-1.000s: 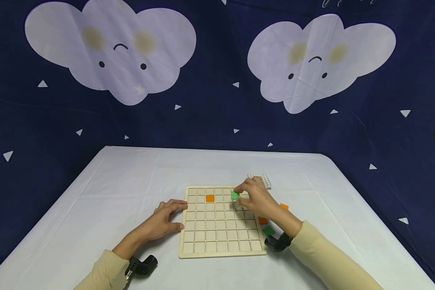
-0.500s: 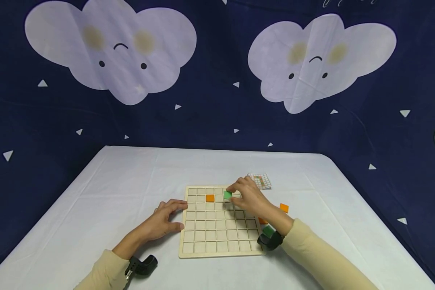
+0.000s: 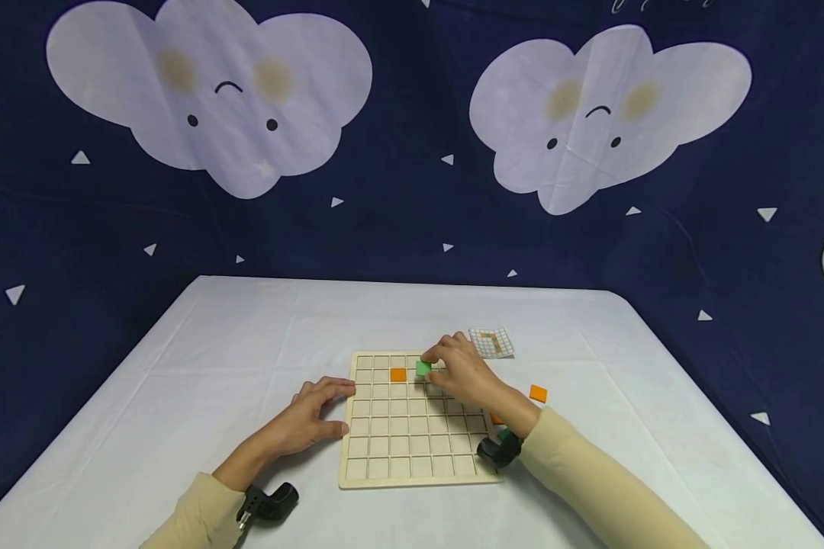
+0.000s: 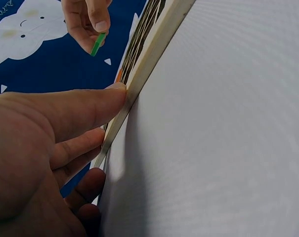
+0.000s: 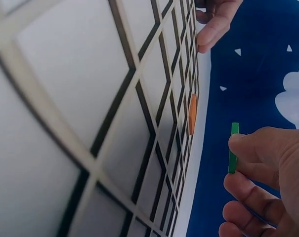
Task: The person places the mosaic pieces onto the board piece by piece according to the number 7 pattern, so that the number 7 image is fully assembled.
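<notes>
A square wooden grid board (image 3: 422,483) lies on the white table, with an orange square tile (image 3: 398,374) in one cell of its second row from the back. Thumb and fingertips of my left hand (image 3: 302,421) touch the board's left edge, spread apart; the left wrist view shows the thumb (image 4: 97,106) against the rim. My right hand (image 3: 463,374) pinches a green square tile (image 3: 423,368) between thumb and finger. In the right wrist view that green tile (image 5: 233,148) appears edge-on, held off the board's surface.
Behind the right hand lies a small printed grid card (image 3: 491,343) with coloured squares. To the board's right sit a loose orange tile (image 3: 538,393), another orange tile (image 3: 497,418) and a green tile (image 3: 503,434), the last two partly hidden by the right arm. A dark patterned cloth (image 3: 412,229) hangs behind.
My right hand has moved left over the board with the green tile, closer to the orange one. The card and loose orange tile are less covered now. My left hand stays put.
</notes>
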`<state>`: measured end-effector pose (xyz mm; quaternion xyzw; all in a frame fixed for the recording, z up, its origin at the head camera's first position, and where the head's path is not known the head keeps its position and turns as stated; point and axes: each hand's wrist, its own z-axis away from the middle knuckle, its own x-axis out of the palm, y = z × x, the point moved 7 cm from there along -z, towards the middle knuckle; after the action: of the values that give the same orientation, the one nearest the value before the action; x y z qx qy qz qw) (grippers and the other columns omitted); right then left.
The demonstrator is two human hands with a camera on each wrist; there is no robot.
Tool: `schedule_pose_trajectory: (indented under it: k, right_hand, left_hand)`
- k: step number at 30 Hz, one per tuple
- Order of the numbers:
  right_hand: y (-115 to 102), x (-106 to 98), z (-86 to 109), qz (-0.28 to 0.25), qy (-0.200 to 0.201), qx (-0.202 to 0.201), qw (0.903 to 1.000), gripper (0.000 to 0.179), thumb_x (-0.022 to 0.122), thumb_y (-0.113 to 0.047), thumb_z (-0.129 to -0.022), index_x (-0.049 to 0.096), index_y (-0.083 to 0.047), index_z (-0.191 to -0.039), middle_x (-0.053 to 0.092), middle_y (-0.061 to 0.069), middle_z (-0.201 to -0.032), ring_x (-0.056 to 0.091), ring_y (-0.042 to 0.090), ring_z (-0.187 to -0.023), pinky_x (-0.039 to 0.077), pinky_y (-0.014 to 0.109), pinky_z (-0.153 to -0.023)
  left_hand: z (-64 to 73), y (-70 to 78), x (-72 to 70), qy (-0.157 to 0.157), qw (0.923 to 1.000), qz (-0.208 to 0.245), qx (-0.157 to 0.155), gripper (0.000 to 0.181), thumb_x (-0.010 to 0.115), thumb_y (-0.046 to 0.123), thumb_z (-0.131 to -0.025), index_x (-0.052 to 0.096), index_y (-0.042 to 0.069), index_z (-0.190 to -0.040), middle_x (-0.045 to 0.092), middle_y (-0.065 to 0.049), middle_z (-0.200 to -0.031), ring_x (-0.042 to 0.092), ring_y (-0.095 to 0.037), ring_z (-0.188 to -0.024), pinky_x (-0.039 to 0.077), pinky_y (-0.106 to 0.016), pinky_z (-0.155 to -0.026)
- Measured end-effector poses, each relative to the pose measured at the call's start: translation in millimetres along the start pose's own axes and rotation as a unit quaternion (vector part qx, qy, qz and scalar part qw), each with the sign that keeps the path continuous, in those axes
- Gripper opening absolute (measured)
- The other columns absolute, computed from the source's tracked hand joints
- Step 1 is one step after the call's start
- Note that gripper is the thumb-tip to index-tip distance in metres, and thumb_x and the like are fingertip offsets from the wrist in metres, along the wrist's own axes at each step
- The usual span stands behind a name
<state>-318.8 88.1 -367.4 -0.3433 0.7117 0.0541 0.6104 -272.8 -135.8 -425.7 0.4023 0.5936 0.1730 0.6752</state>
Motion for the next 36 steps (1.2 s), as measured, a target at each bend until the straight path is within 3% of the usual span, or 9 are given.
schedule_pose_trajectory:
  k: [23,36]
  right_hand:
    - [1,17,-15.8,0.012,-0.026,-0.001,0.9996,0.027,0.072,-0.02,-0.082,0.069,-0.011,-0.107,0.064,0.001,-0.098,0.045,0.015,-0.087,0.036,0.034,-0.082]
    - [0,25,-21.6,0.013,-0.04,-0.004,0.9991,0.023,0.072,-0.019,-0.082,0.072,-0.011,-0.104,0.066,0.003,-0.099,0.043,0.015,-0.083,0.032,0.031,-0.074]
  left_hand:
    - [2.1,2.1,-2.2,0.003,0.9999,-0.008,0.01,0.054,0.076,0.016,-0.076,0.058,0.011,-0.126,0.048,-0.002,-0.14,0.039,-0.017,-0.11,0.026,-0.043,-0.096]
    - [2.3,2.2,-2.6,0.001,0.9999,-0.011,0.009,0.055,0.075,0.016,-0.076,0.057,0.011,-0.127,0.048,-0.003,-0.141,0.038,-0.018,-0.114,0.028,-0.042,-0.097]
